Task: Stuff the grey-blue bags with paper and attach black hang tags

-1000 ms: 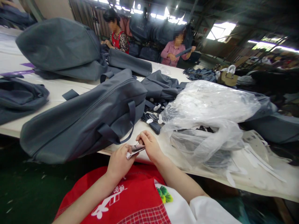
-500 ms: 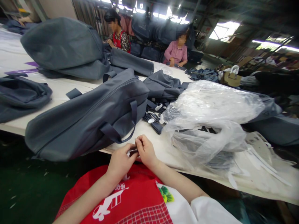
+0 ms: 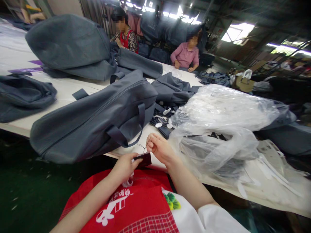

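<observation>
At the near edge of a long white table (image 3: 286, 200), a small dark rectangular tag (image 3: 145, 160) is held up by its thin dark cord and one corner.
Its left end is gripped between the thumb and fingers of the left hand (image 3: 125, 166), while the cord (image 3: 145, 149) is pinched above it by the narrowed fingertips of the right hand (image 3: 159, 148); the hands are held just apart, over a bright red apron (image 3: 142, 200). Beyond them, a long slate-blue zipped bag with strap handles (image 3: 97, 113) is laid slantwise on the table. Beside it, near the right hand, dark straps with white labels (image 3: 164, 131) are bunched, and farther right a heap of clear crumpled plastic (image 3: 225, 106) is spread. Across the table, a person in a pink top (image 3: 184, 58) is seen.
</observation>
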Tool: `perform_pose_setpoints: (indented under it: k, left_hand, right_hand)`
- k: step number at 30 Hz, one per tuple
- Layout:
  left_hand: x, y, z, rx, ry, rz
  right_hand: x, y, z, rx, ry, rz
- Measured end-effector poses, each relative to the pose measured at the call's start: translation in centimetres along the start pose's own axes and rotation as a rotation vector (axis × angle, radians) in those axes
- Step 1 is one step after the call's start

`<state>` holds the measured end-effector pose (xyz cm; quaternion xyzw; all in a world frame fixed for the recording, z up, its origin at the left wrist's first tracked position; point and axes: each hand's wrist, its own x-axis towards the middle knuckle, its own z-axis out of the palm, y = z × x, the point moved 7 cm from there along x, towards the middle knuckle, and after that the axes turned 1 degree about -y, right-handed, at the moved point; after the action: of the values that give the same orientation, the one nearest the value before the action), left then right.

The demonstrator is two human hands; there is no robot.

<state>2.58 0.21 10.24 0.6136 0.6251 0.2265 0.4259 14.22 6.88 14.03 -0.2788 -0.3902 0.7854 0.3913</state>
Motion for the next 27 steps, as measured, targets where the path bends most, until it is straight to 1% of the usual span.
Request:
perform_pose_setpoints:
  k: [2, 5, 7, 8, 10, 12, 16, 19, 21, 23, 27]
  left_hand:
    - [0.0, -0.1, -0.2, -0.081, 0.006, -0.011]
    - [-0.1, -0.8, 0.2, -0.293, -0.032, -0.123]
    - [-0.4, -1.0, 0.2, -0.398, -0.009, -0.183]
    - [-0.4, -1.0, 0.1, -0.427, 0.019, -0.183]
    - [-0.6, -0.6, -0.1, -0.452, 0.05, -0.146]
    - [-0.6, -0.3, -0.1, -0.468, 0.036, -0.121]
    - [-0.6, 0.0, -0.3, -0.563, 0.045, -0.082]
    - [-0.9, 0.4, -0.4, -0.635, -0.003, -0.036]
    - [-1.4, 0.7, -0.4, -0.632, -0.068, -0.023]
    - [-2.0, 0.9, -0.8, -0.636, -0.107, -0.009]
    - [-3.1, 1.2, -2.4, -0.733, -0.084, 0.009]
  right_hand:
    - [0.1, -0.1, 0.3, 0.102, -0.038, 0.003]
    - [0.4, 0.5, 0.4, 0.159, -0.034, 0.012]
    - [0.6, 1.3, 0.3, 0.164, -0.018, 0.039]
    - [0.7, 1.7, 0.2, 0.165, -0.012, 0.05]
    - [0.8, 2.0, 0.2, 0.174, -0.004, 0.068]
    - [0.8, 1.9, 0.3, 0.189, 0.003, 0.089]
    - [0.9, 0.5, 1.0, 0.224, -0.02, 0.087]
    - [1.3, -0.6, 1.5, 0.257, -0.061, 0.061]
    - [1.7, -0.9, 1.6, 0.273, -0.091, 0.044]
    - [2.1, -1.1, 1.7, 0.283, -0.114, 0.025]
    - [2.5, -0.7, 2.3, 0.302, -0.109, 0.061]
